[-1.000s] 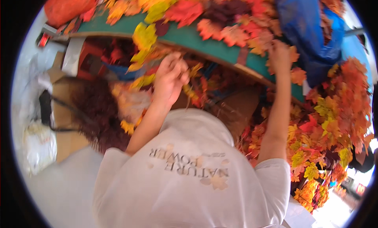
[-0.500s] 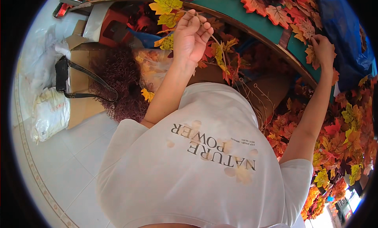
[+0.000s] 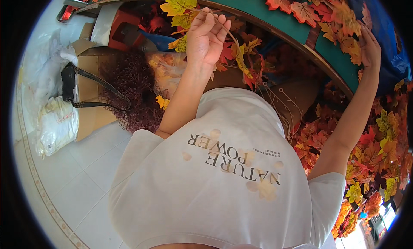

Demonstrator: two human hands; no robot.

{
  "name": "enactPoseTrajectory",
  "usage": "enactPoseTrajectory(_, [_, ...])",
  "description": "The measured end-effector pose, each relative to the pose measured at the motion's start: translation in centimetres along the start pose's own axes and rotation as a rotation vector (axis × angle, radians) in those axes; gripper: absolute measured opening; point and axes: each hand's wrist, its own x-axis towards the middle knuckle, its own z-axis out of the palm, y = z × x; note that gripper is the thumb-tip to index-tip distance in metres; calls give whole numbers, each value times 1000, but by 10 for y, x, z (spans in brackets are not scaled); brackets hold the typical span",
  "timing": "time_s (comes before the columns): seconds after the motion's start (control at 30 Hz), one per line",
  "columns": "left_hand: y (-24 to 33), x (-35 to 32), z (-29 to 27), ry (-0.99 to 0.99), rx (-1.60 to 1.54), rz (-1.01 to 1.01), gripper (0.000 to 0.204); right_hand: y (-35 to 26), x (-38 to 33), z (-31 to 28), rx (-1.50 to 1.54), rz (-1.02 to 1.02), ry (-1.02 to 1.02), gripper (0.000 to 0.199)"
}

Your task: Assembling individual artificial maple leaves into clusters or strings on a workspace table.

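My left hand (image 3: pixel 205 44) is raised at the table's near edge, its fingers closed around the thin brown stem of an artificial maple leaf garland (image 3: pixel 232 36). Yellow-green leaves (image 3: pixel 180 4) lie to the left of that hand, and the stem curves down on the right toward more yellow and red leaves (image 3: pixel 250 72). At the right side of the table, my right hand (image 3: pixel 370 50) has its fingers stretched out against a pile of orange and red maple leaves (image 3: pixel 348 23). Some leaves by its fingertips are blurred, and the fingertips are partly hidden among them.
The green tabletop (image 3: pixel 286 23) has a curved wooden edge. Blue plastic sheeting (image 3: pixel 389 55) hangs at the right, above heaped autumn leaves (image 3: pixel 378 150). To the left stand a cardboard box (image 3: pixel 92 120), a dark purple curly bundle (image 3: pixel 133 94), and white plastic bags (image 3: pixel 56 124).
My right hand has moved up and to the right along the leaves, its fingers straightening and the leaves shifting. My left hand has moved slightly left, still gripping the stem.
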Motion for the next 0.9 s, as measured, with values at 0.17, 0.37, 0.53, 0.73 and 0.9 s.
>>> enactPoseTrajectory(0.17, [3, 2, 0, -5, -53, -26, 13, 4, -12, 32, 176, -138, 117, 29])
enactPoseTrajectory(0.37, [-17, -19, 28, -123, 149, -19, 26, 20, -15, 43, 705, -22, -292, 24])
enactPoseTrajectory(0.53, [-30, -31, 31, -161, 287, -64, 37, 46, -90, 135, 727, 154, -250, 24])
enactPoseTrajectory(0.73, [-35, -35, 38, -175, 299, -74, 39, 83, -169, 209, 597, 272, -289, 19])
enactPoseTrajectory(0.9, [-33, -34, 39, -164, 309, -72, 39, 89, -184, 222, 722, 393, -255, 17])
